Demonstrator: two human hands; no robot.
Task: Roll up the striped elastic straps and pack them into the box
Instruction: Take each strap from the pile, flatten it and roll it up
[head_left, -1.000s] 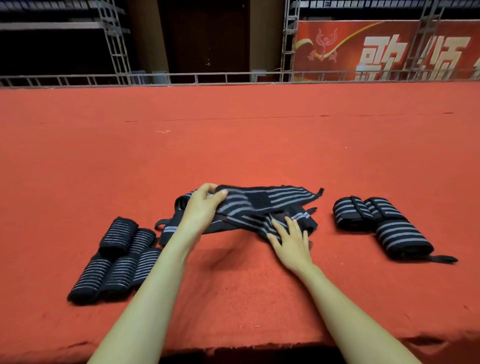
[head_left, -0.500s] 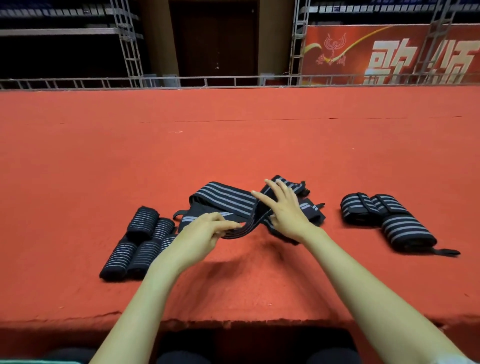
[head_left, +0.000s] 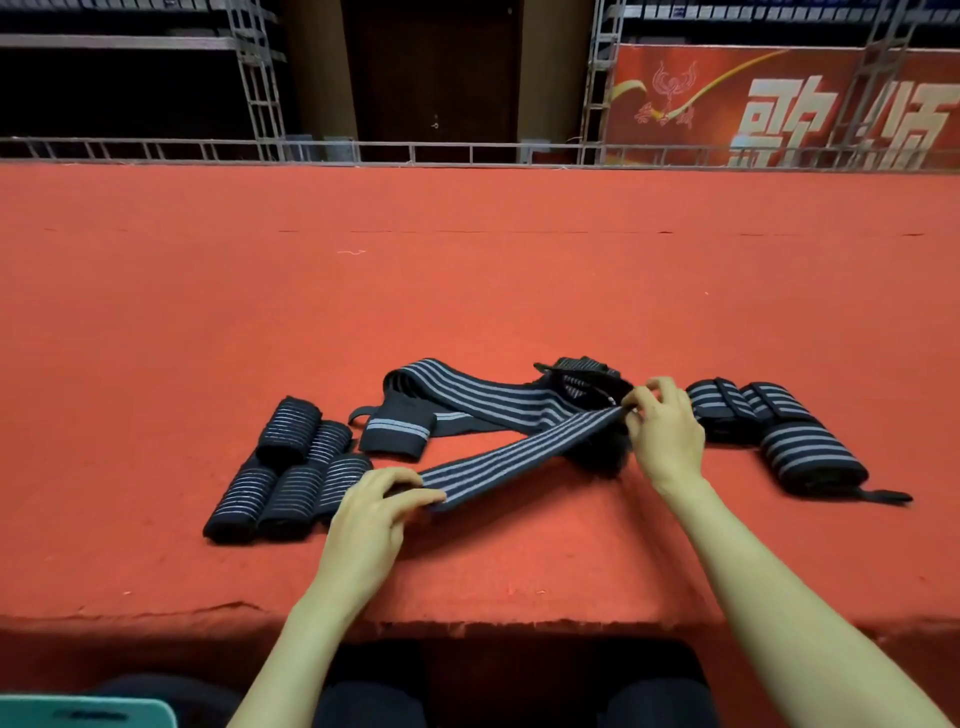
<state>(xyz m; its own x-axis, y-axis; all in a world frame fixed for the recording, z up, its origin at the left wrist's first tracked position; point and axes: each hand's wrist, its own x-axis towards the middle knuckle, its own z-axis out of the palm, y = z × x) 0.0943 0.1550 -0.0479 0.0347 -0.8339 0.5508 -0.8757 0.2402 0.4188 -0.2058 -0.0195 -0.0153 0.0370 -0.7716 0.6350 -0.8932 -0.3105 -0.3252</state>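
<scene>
Pinched at both ends: left hand (head_left: 374, 512) grips the 7 o'clock end of one striped elastic strap (head_left: 519, 453), right hand (head_left: 665, 431) the 2 o'clock end, band taut over red carpet (head_left: 467, 260); risk: it crosses the loose straps (head_left: 467, 397) at 12 o'clock, so rolling may snag or twist

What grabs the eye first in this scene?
A black elastic strap with grey stripes stretches over the red carpet, pinched between the left hand and right hand. Rolled striped straps lie clustered at its left, a smaller rolled group at its right.
</scene>
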